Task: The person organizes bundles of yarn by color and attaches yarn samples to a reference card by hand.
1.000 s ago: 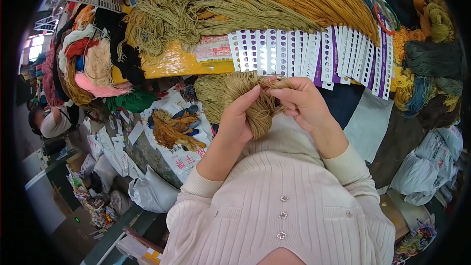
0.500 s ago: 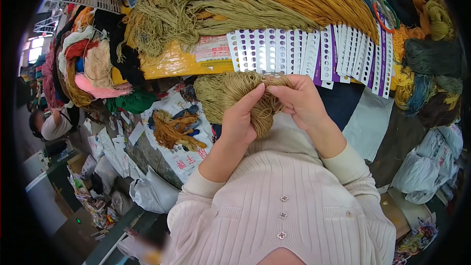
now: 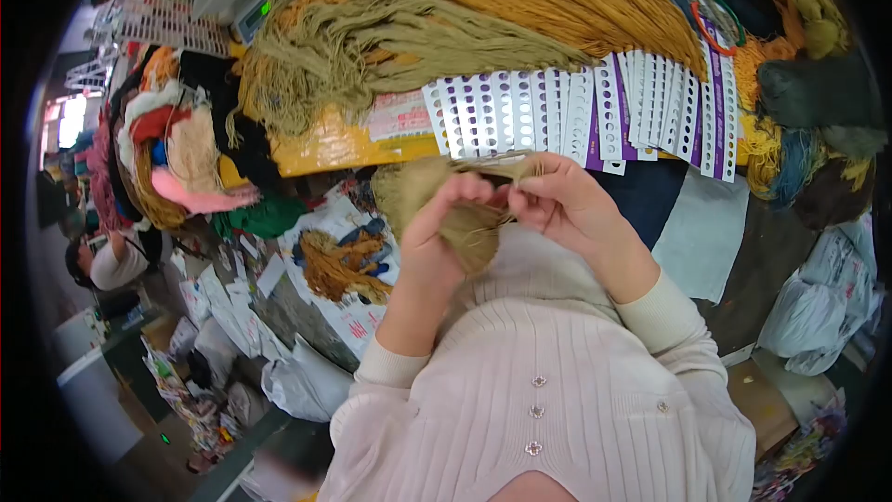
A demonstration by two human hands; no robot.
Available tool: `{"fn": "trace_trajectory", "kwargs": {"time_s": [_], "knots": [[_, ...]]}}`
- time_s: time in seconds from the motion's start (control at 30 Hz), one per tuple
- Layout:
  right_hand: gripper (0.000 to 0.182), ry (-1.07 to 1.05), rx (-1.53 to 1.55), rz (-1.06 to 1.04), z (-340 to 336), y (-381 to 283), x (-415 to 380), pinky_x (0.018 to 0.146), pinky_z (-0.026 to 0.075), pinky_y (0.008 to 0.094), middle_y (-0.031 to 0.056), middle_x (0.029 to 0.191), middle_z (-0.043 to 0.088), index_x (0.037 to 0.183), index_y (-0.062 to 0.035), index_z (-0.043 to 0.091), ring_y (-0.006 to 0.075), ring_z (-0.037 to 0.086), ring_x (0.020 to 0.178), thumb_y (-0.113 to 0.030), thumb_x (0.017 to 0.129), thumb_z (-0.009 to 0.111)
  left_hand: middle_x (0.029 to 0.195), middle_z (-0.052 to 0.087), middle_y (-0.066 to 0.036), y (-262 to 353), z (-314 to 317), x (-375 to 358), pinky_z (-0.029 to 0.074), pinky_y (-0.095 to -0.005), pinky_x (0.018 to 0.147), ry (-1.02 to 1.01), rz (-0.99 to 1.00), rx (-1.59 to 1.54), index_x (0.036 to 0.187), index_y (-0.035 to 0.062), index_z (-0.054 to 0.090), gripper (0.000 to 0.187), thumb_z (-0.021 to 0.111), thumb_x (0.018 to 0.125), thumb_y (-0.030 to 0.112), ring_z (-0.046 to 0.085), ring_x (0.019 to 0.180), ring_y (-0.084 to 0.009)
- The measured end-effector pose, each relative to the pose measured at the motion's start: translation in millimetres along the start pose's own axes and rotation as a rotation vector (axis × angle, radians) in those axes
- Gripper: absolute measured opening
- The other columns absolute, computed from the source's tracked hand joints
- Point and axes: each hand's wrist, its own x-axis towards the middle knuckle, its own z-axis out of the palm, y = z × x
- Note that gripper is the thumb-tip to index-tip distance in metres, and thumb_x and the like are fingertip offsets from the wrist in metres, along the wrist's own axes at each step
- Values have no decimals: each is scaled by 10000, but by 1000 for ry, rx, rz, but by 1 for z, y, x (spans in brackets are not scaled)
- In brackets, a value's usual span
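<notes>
A skein of tan thread [image 3: 472, 240] hangs in front of my body, just off the table's front edge. My left hand [image 3: 435, 228] is curled round the skein, its fingers bent and smeared by motion. My right hand [image 3: 569, 204] pinches strands at the skein's right end between thumb and fingers. Part of the skein is hidden behind the left hand. Some strands run across between the two hands at the top. Olive-tan thread also shows left of the left hand.
Olive hanks [image 3: 400, 60] and orange-brown hanks [image 3: 576, 5] cover the yellow table [image 3: 325, 141]. White and purple punched cards [image 3: 502, 116] lie along its front. Coloured yarn bundles [image 3: 177, 144] hang at left. Brown thread [image 3: 339, 265] lies on a white bag. A person [image 3: 116, 256] is at far left.
My left hand has gone from thumb-pinching at the skein's top to curled fingers, thumb no longer in sight. My right hand shifts slightly down, still pinching strands. The view tilts a little.
</notes>
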Motion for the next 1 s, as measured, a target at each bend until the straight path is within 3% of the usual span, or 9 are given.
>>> {"fn": "trace_trajectory", "kwargs": {"time_s": [0.13, 0.27, 0.37, 0.5, 0.63, 0.7, 0.73, 0.87, 1.0], "knots": [[74, -355, 43, 222, -5, -13, -7, 481, 373, 207, 29, 651, 523, 744, -4, 524, 91, 462, 532, -76, 751, 507, 598, 509, -81, 21, 25, 6, 389, -205, 496, 107, -189, 709, 861, -24, 495, 181, 444, 803, 140, 474, 507, -122], [69, -66, -1361, -213, 5, -47, -30, 490, 371, 197, 18, 652, 528, 741, 10, 549, 77, 460, 534, -59, 737, 543, 545, 476, -48, 60, 22, 20, 334, -209, 373, -4, -420, 780, 877, -27, 514, 171, 444, 803, 111, 414, 403, -93], [61, -251, -1005, -354, 10, -70, -47, 488, 379, 198, 45, 689, 542, 745, 10, 550, 86, 466, 523, -49, 740, 536, 537, 471, -40, 104, -16, 32, 334, -206, 373, 104, -376, 364, 793, -14, 498, 166, 418, 809, 130, 416, 408, -88], [109, -312, -143, -508, -3, -108, -81, 462, 412, 195, 83, 866, 478, 863, -7, 504, 112, 489, 508, -2, 761, 467, 580, 487, -32, 177, -84, 41, 366, -195, 408, -102, -223, -504, 898, -42, 484, 220, 385, 810, 134, 424, 427, -80], [65, -224, 2, -885, -68, -177, -128, 657, 425, 241, 36, 687, 362, 828, 52, 414, 119, 384, 624, 19, 771, 416, 580, 478, -25, 257, -124, 16, 369, -189, 415, 285, 259, -350, 961, -43, 448, 246, 389, 812, 144, 421, 430, -77], [183, 329, 255, -1110, -100, -235, -179, 741, 404, 277, 65, 742, 439, 938, 120, 413, 147, 453, 709, 62, 770, 372, 580, 474, -21, 289, -141, 0, 370, -185, 419, 555, 537, -124, 993, -44, 430, 266, 390, 814, 149, 420, 431, -76], [235, -214, 200, -1098, -164, -277, -229, 754, 406, 282, 87, 803, 495, 1003, 94, 420, 156, 481, 772, 47, 782, 355, 580, 472, -19, 301, -147, -6, 371, -184, 421, 696, 651, 17, 1009, -44, 421, 277, 391, 814, 152, 419, 431, -76], [107, 571, -894, -2071, -122, -328, -285, 596, 426, 328, 121, 549, 500, 502, -3, 489, 194, 498, 541, -60, 588, 462, 580, 464, -12, 295, -138, 1, 374, -177, 428, 1065, 822, 489, 1072, -45, 384, 329, 395, 816, 162, 416, 434, -74], [178, 921, -1641, -1492, -66, -248, -145, 683, 397, 214, 52, 827, 520, 903, -1, 516, 115, 489, 751, -13, 774, 395, 499, 395, 40, 169, -44, 75, 344, -165, 373, 141, -47, -345, 1143, -53, 316, 401, 390, 840, 198, 375, 405, -41]]}}
